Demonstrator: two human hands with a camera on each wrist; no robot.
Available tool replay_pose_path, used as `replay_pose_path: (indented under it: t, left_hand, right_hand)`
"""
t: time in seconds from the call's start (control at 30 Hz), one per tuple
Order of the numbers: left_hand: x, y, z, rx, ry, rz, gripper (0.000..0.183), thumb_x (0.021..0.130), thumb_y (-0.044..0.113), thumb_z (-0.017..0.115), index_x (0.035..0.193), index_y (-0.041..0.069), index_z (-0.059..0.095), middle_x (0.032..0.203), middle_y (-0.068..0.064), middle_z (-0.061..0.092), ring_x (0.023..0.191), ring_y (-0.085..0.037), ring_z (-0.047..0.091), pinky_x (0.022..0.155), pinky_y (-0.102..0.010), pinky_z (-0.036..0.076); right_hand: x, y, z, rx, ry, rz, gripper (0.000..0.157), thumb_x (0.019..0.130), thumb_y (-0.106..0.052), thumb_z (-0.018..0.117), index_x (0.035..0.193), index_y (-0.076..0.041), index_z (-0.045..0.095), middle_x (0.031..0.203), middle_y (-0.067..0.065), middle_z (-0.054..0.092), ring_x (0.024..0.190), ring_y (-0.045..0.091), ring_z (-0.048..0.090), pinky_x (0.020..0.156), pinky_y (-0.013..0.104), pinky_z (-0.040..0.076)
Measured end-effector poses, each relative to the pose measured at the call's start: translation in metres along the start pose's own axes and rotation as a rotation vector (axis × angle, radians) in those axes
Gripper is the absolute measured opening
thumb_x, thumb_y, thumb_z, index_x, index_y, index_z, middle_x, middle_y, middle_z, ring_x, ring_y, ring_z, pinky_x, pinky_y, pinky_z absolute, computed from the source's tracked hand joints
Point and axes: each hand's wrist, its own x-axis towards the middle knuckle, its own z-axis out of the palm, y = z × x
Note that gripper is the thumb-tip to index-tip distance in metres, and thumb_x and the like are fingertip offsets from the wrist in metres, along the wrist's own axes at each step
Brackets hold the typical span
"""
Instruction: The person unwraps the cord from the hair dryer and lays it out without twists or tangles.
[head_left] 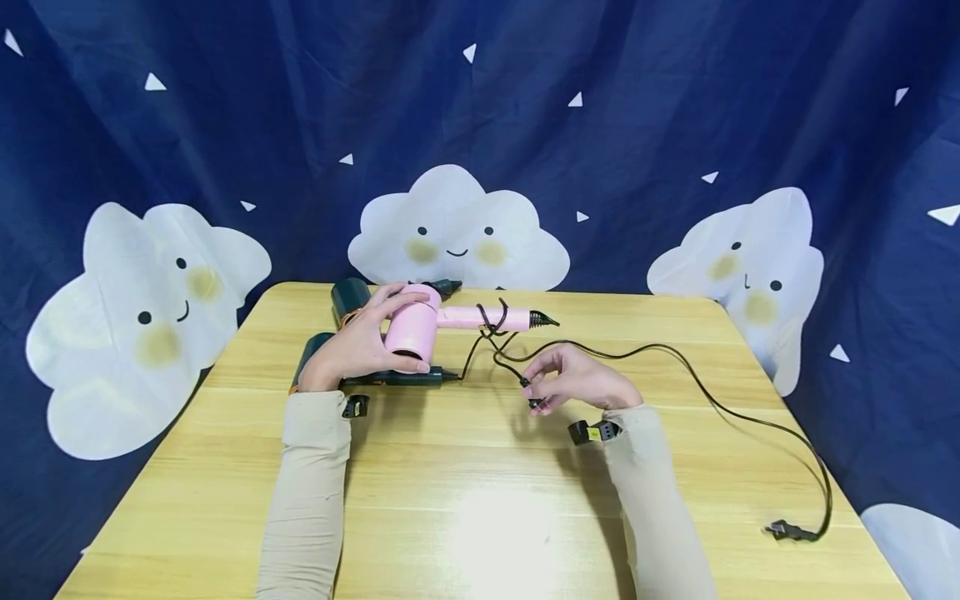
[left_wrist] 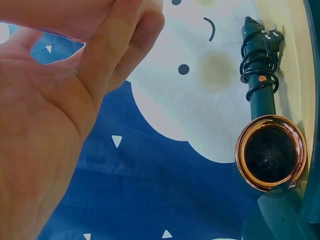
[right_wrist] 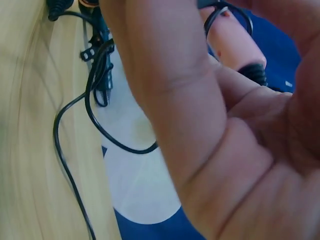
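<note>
My left hand (head_left: 358,342) grips the barrel of a pink hair dryer (head_left: 414,333), thumb by its open end and fingers over the top. The dryer's handle points right, with black cord (head_left: 491,321) looped around it. Right of the handle, my right hand (head_left: 577,377) pinches the black plug (head_left: 535,403) on a cord end. In the right wrist view the fingers (right_wrist: 175,75) hide that plug, and the pink handle (right_wrist: 237,42) shows behind them.
Two dark green hair dryers lie at the left: the far one (head_left: 350,300), its handle (left_wrist: 261,100) wrapped in cord, and the near one (head_left: 405,378) under my left hand. A long black cord (head_left: 660,346) curves right to another plug (head_left: 791,531) near the wooden table's (head_left: 420,517) right edge.
</note>
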Motion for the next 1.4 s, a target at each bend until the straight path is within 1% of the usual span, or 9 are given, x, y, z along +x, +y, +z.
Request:
replay_pose_path:
  t: [0.1, 0.27, 0.4, 0.57, 0.73, 0.87, 1.0, 1.2, 1.4]
  left_hand:
    - [0.001, -0.002, 0.0, -0.002, -0.003, 0.001, 0.098, 0.064, 0.044, 0.099, 0.148, 0.044, 0.049, 0.168, -0.009, 0.025, 0.128, -0.036, 0.052, 0.085, -0.046, 0.056]
    - [0.001, 0.0, 0.0, -0.004, -0.007, -0.003, 0.098, 0.064, 0.045, 0.099, 0.148, 0.045, 0.049, 0.168, -0.006, 0.025, 0.129, -0.036, 0.051, 0.086, -0.046, 0.056]
    - [0.0, 0.001, 0.0, 0.001, -0.006, -0.005, 0.098, 0.063, 0.044, 0.1, 0.147, 0.045, 0.049, 0.167, -0.003, 0.025, 0.129, -0.036, 0.051, 0.086, -0.046, 0.056]
    - [0.0, 0.0, 0.0, -0.002, -0.007, 0.003, 0.098, 0.064, 0.043, 0.1, 0.148, 0.044, 0.05, 0.167, -0.005, 0.025, 0.13, -0.037, 0.051, 0.086, -0.046, 0.056]
    - [0.0, 0.0, 0.0, 0.001, -0.01, 0.004, 0.097, 0.064, 0.043, 0.099, 0.148, 0.044, 0.049, 0.168, -0.007, 0.025, 0.13, -0.037, 0.051, 0.086, -0.047, 0.056]
    - [0.0, 0.002, -0.001, 0.001, -0.012, 0.001, 0.098, 0.064, 0.043, 0.099, 0.148, 0.044, 0.049, 0.168, -0.006, 0.024, 0.13, -0.037, 0.05, 0.086, -0.047, 0.056]
    - [0.0, 0.001, 0.0, 0.005, -0.017, -0.008, 0.097, 0.064, 0.044, 0.099, 0.148, 0.044, 0.049, 0.168, -0.006, 0.024, 0.131, -0.037, 0.05, 0.087, -0.047, 0.056]
    - [-0.001, 0.002, 0.001, -0.002, -0.016, -0.011, 0.096, 0.064, 0.044, 0.099, 0.147, 0.045, 0.05, 0.168, -0.005, 0.024, 0.131, -0.037, 0.05, 0.088, -0.047, 0.056]
    - [-0.001, 0.003, 0.001, 0.002, -0.015, -0.008, 0.097, 0.063, 0.044, 0.1, 0.147, 0.045, 0.051, 0.168, -0.006, 0.025, 0.132, -0.036, 0.049, 0.088, -0.047, 0.056]
  right_hand:
    - [0.001, 0.004, -0.004, -0.039, 0.002, -0.007, 0.03, 0.093, -0.003, 0.065, 0.118, 0.012, 0.061, 0.105, 0.024, 0.072, 0.081, 0.03, 0.078, 0.069, 0.032, 0.063]
    - [0.004, 0.008, -0.007, -0.067, -0.02, -0.024, 0.027, 0.094, -0.008, 0.071, 0.114, 0.007, 0.062, 0.1, 0.026, 0.076, 0.074, 0.02, 0.074, 0.058, 0.02, 0.05]
    - [0.006, 0.012, -0.009, -0.072, -0.038, -0.029, 0.024, 0.096, -0.012, 0.072, 0.112, 0.002, 0.061, 0.098, 0.024, 0.078, 0.071, 0.014, 0.071, 0.055, 0.021, 0.045]
    - [0.007, 0.014, -0.011, -0.09, -0.011, -0.034, 0.027, 0.096, -0.015, 0.073, 0.113, 0.002, 0.062, 0.087, 0.01, 0.077, 0.069, 0.011, 0.068, 0.056, 0.023, 0.044]
    - [0.006, 0.016, -0.013, -0.106, 0.033, -0.047, 0.025, 0.103, -0.02, 0.065, 0.11, 0.004, 0.064, 0.074, -0.001, 0.06, 0.065, 0.011, 0.055, 0.061, 0.026, 0.047]
    - [0.005, 0.013, -0.014, -0.081, 0.06, -0.024, 0.035, 0.11, -0.028, 0.051, 0.11, 0.004, 0.063, 0.073, 0.0, 0.048, 0.067, 0.012, 0.047, 0.067, 0.029, 0.052]
    - [0.004, 0.012, -0.015, -0.019, 0.09, 0.015, 0.04, 0.113, -0.03, 0.043, 0.119, 0.005, 0.062, 0.077, 0.001, 0.048, 0.071, 0.014, 0.047, 0.07, 0.03, 0.054]
    - [0.002, 0.01, -0.017, 0.016, 0.169, 0.065, 0.036, 0.112, -0.023, 0.043, 0.125, 0.005, 0.061, 0.08, 0.0, 0.049, 0.072, 0.013, 0.047, 0.063, 0.027, 0.051]
    - [0.002, 0.011, -0.019, 0.048, 0.221, 0.09, 0.036, 0.109, -0.023, 0.048, 0.129, 0.006, 0.059, 0.082, -0.001, 0.048, 0.072, 0.013, 0.046, 0.06, 0.024, 0.049]
